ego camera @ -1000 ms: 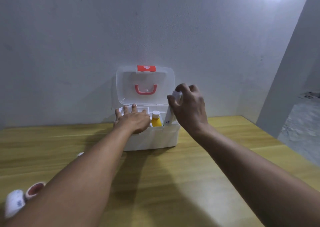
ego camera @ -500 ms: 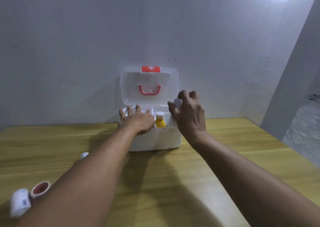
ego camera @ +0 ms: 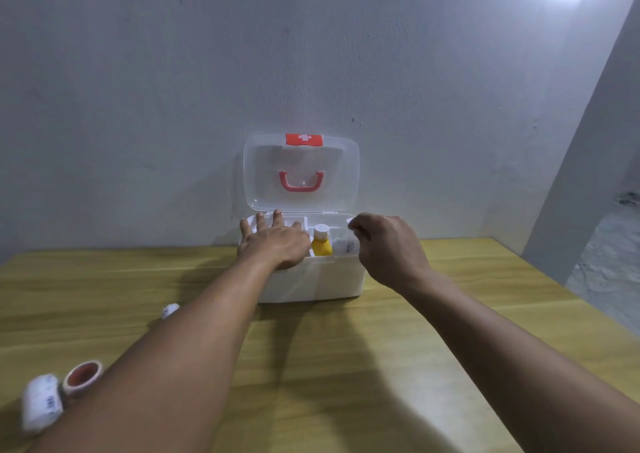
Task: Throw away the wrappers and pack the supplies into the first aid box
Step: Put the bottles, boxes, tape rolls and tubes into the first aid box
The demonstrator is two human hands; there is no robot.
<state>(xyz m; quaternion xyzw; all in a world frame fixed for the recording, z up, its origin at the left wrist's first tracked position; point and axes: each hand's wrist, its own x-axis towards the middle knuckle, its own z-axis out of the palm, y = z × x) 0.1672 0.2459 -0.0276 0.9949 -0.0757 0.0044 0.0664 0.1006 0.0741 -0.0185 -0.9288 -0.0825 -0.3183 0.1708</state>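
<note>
the wooden counter (ego camera: 346,366) holds the white first aid box (ego camera: 311,281) at 12 o'clock, its clear lid (ego camera: 301,172) up. the left hand (ego camera: 275,243) lies flat and spread on the box's left side. the right hand (ego camera: 388,248) is curled over the right side; i cannot tell if it pinches anything. a yellow bottle (ego camera: 322,243) stands inside. packing is under way. next, i think, comes the bandage roll (ego camera: 40,402) and tape roll (ego camera: 83,378) at 8 o'clock.

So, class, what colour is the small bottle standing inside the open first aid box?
Yellow, with a white cap: the bottle shows best in the head view.
</note>
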